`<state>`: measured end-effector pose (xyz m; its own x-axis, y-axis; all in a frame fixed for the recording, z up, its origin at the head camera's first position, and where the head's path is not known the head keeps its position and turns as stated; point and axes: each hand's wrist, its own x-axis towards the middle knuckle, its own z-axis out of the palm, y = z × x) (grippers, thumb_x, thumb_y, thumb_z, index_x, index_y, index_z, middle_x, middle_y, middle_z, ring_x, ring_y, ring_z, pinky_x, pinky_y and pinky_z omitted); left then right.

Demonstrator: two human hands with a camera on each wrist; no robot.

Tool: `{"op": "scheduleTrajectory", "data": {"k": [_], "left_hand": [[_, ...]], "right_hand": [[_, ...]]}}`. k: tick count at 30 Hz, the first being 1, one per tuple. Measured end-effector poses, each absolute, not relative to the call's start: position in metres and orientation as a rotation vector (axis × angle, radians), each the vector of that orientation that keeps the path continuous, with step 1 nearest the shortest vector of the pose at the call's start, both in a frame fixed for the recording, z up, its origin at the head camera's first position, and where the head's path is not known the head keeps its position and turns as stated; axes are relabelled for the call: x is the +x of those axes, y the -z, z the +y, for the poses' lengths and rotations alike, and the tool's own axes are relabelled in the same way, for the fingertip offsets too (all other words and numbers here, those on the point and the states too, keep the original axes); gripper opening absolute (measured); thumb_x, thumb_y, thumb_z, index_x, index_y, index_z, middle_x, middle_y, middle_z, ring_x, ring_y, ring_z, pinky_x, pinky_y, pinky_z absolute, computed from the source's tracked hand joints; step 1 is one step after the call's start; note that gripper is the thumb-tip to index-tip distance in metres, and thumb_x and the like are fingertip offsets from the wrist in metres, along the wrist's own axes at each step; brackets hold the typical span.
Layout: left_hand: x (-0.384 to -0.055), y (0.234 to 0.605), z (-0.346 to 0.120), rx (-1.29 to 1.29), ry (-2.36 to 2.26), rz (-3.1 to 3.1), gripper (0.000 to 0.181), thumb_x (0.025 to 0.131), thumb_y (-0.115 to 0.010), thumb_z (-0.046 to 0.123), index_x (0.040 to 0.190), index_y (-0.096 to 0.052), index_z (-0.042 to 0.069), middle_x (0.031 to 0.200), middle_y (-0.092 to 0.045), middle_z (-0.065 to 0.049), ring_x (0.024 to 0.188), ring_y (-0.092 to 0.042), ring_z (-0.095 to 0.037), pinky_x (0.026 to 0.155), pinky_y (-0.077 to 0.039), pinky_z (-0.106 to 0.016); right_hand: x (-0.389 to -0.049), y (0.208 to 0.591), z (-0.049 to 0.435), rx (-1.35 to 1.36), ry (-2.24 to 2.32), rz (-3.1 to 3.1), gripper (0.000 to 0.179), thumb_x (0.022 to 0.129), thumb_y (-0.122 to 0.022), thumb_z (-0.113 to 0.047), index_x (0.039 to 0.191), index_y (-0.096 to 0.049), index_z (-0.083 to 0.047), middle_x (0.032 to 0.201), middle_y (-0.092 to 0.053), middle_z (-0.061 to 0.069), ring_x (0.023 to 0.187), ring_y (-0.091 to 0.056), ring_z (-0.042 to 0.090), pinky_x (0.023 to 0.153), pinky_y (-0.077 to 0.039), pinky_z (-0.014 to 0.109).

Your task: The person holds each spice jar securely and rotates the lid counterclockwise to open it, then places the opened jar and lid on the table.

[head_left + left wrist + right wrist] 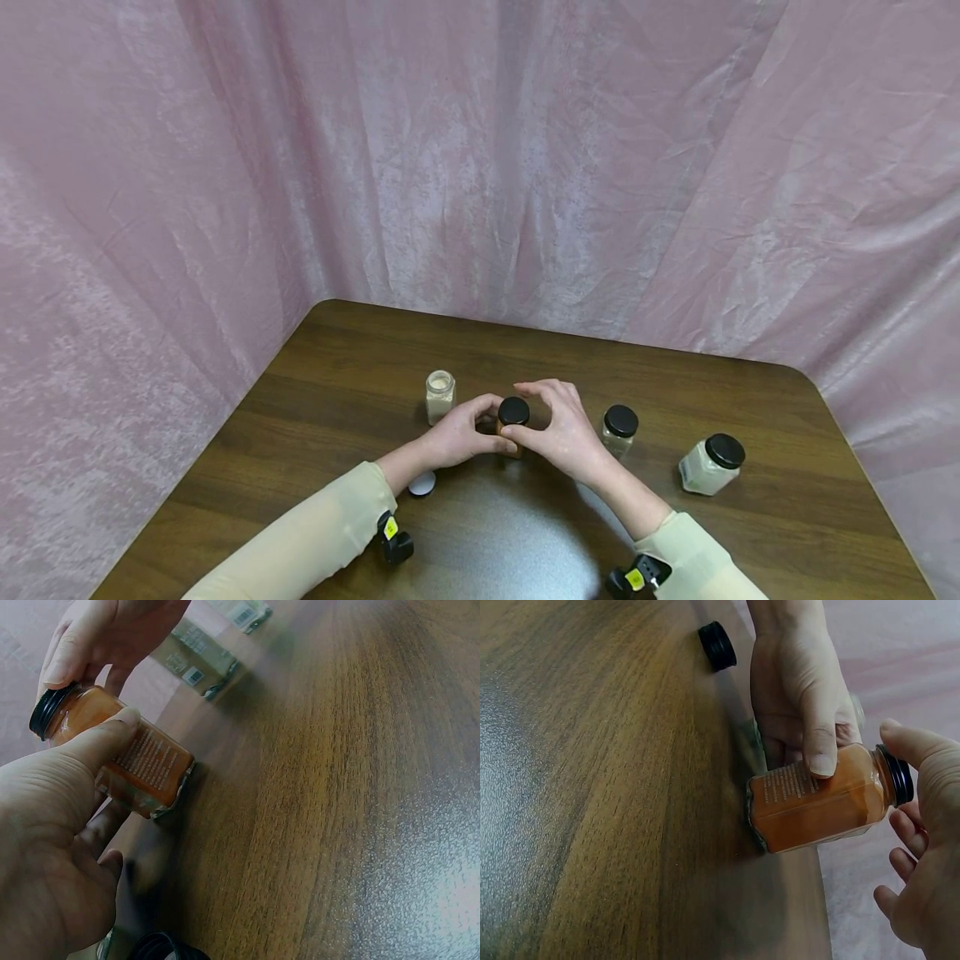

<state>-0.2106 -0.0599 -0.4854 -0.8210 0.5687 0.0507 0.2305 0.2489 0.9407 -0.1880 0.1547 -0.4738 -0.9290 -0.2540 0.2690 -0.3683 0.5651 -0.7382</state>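
Note:
A hexagonal glass jar of orange powder [821, 806], its black lid [513, 410] in place, stands upright between both hands at mid-table. My left hand [459, 435] grips the jar's body, thumb laid across the printed side and fingers behind. Around the lid is my right hand [557, 432], with thumb and fingers spread; the thumb is right at the lid's edge and the other fingers are bent loosely beside it. Left of the jar is an open glass jar of pale powder [440, 398]. A loose black lid [718, 646] with a white inside lies near my left wrist.
To the right of my right hand stands a black-lidded jar [619, 427], and farther right another with pale contents [708, 467]. The wooden table [360, 350] meets pink curtains [450, 167] behind. Light glares off its front part.

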Motion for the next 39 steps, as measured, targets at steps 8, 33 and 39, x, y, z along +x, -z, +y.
{"op": "scheduleTrajectory", "data": {"k": [8, 33, 39], "left_hand": [[-0.21, 0.486, -0.06, 0.747, -1.604, 2.22, 0.038, 0.084, -0.086, 0.01, 0.114, -0.065, 0.014, 0.109, -0.07, 0.002, 0.112, -0.065, -0.028, 0.1, -0.045, -0.056], [-0.227, 0.519, -0.061, 0.728, -1.567, 2.235, 0.042, 0.084, -0.088, 0.024, 0.118, -0.064, 0.021, 0.112, -0.07, 0.007, 0.11, -0.064, -0.012, 0.1, -0.047, -0.043], [-0.227, 0.518, -0.06, 0.73, -1.578, 2.23, 0.042, 0.084, -0.088, 0.022, 0.118, -0.064, 0.02, 0.111, -0.07, 0.007, 0.11, -0.064, -0.014, 0.1, -0.046, -0.045]], "right_hand": [[-0.187, 0.474, 0.153, 0.488, -1.275, -2.669, 0.067, 0.077, -0.089, -0.046, 0.132, -0.066, -0.018, 0.123, -0.06, -0.004, 0.123, -0.043, 0.02, 0.1, -0.039, 0.048], [-0.186, 0.473, 0.144, 0.355, -1.319, -2.702, 0.049, 0.074, -0.091, -0.045, 0.112, -0.068, -0.023, 0.112, -0.06, -0.008, 0.122, -0.041, 0.019, 0.101, -0.037, 0.044], [-0.185, 0.472, 0.143, 0.356, -1.346, -2.687, 0.046, 0.076, -0.091, -0.039, 0.112, -0.07, -0.019, 0.112, -0.062, -0.004, 0.118, -0.043, 0.019, 0.099, -0.038, 0.043]]}}
